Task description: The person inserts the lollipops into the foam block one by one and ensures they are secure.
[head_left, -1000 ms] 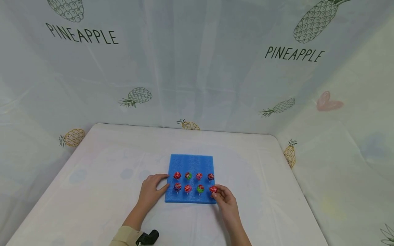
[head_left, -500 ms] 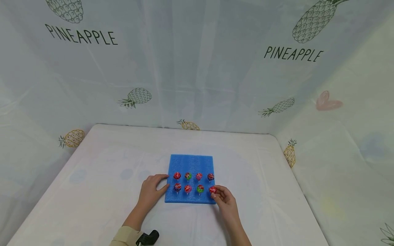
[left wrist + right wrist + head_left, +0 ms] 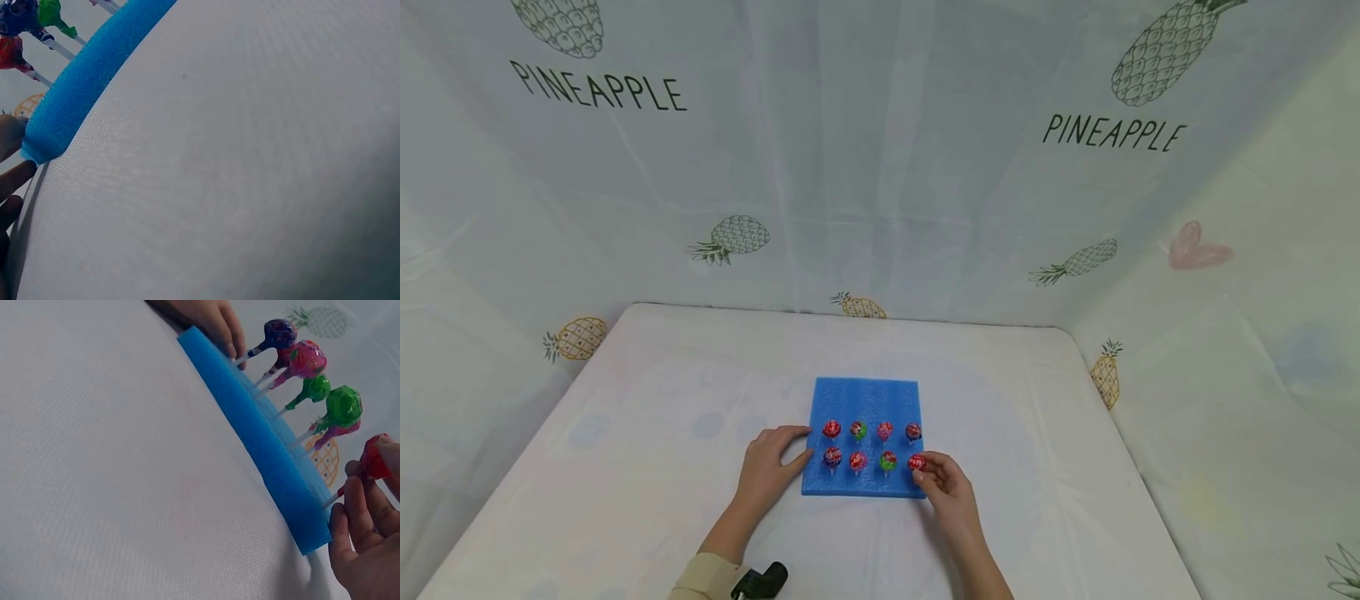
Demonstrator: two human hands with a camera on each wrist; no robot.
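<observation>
A blue foam board (image 3: 865, 392) lies on the white table with lollipops standing in two rows on it. My right hand (image 3: 952, 492) pinches a red-wrapped lollipop (image 3: 917, 462) at the front right corner; the right wrist view shows thumb and fingers around its wrapped head (image 3: 375, 456), with the stick's lower end at the foam. My left hand (image 3: 765, 467) rests against the board's left edge, thumb and forefinger spread apart. In the left wrist view its fingers (image 3: 15, 178) touch the foam's corner.
Other lollipops stand upright in the foam, among them a green one (image 3: 888, 461), a dark blue one (image 3: 832, 457) and a red one (image 3: 832, 428). The white table (image 3: 700, 367) meets a pineapple-printed curtain (image 3: 865, 167) at its far edge.
The red lollipop in my right hand has shifted slightly left, now over the foam's front right corner. My left hand and the board have stayed put.
</observation>
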